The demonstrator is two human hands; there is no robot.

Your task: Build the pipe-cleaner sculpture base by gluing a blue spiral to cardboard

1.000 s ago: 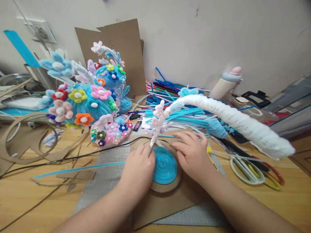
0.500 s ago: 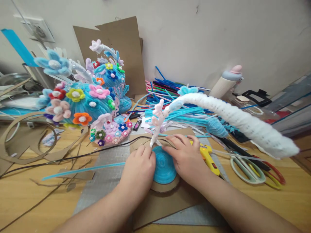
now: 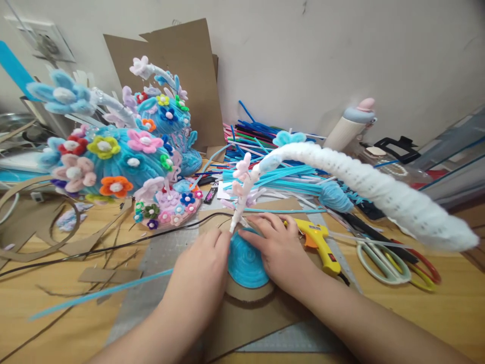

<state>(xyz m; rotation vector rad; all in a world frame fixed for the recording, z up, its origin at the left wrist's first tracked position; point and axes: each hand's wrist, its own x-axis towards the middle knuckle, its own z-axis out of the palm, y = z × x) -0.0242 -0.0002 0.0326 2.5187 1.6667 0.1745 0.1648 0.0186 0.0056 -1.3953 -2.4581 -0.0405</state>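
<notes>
A round disc of coiled blue pipe cleaner (image 3: 248, 265) lies on a cardboard circle (image 3: 250, 294), with both hands at its far half. My left hand (image 3: 200, 265) is closed at the disc's left edge. From under it a blue pipe cleaner (image 3: 102, 294) trails out to the left; the fingertips are hidden. My right hand (image 3: 280, 247) bends over the disc's far right edge, thumb on the blue coil and fingers beyond it. Just past the hands rises a white wrapped stem (image 3: 239, 207) with pale pink flowers, joined to a long curved white arm (image 3: 364, 174).
Flower-covered blue models (image 3: 131, 154) stand at the left. A yellow glue gun (image 3: 322, 245) and scissors (image 3: 382, 263) lie to the right. Pipe cleaners (image 3: 265, 177) are piled at the back. Below the work are a cardboard sheet (image 3: 261, 323) and a grey cutting mat (image 3: 295, 339).
The disc and both hands sit slightly further left in view, as does most of the scene. The trailing pipe cleaner's free end has swung left and nearer. Both hands stay at the disc.
</notes>
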